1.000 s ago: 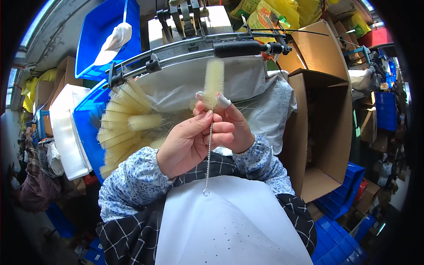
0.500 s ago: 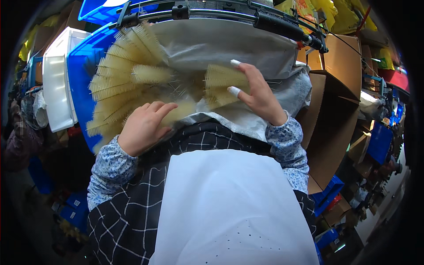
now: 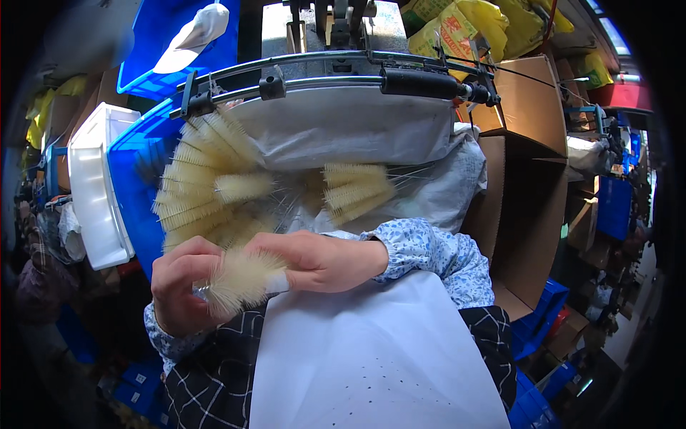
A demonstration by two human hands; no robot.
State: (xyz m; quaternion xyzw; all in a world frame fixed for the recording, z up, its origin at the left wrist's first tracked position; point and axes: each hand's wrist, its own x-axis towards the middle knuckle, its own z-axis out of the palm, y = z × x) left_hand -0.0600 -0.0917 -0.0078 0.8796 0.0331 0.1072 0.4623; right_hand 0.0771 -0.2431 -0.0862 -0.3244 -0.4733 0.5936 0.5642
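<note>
White smooth apron sheet point(image 3: 371, 357) fills the near foreground, over a black checked garment point(image 3: 207, 372). Just above it both hands meet on one cream-bristled bottle brush with a twisted wire stem point(image 3: 239, 280). Left hand point(image 3: 182, 286) is curled around the stem end, fingers closed on it; right hand point(image 3: 321, 261), in a blue floral sleeve point(image 3: 429, 250), reaches across with fingers pressed together, pinching the bristle head near its tip. Brush lies roughly level, held clear of the lap, bristles fluffed out. Can't tell whether the fingers are shaping or just checking. Behind the hands, a grey-white plastic sack point(image 3: 357, 136) holds two lots of the same brushes: a big fanned pile on the left point(image 3: 207, 186), a small bundle on the right point(image 3: 354, 189). Judgement: one brush in hand, a few set apart on the right, most of the pile on the left untouched, so early-to-mid run. Which pile counts as finished isn't provable from this view. Further back: blue plastic crate point(image 3: 136, 179), white plastic tub point(image 3: 93, 193), chrome rails with a black foam grip point(image 3: 418, 82), open brown cardboard boxes point(image 3: 529, 143), yellow bags point(image 3: 486, 28) on top.
</note>
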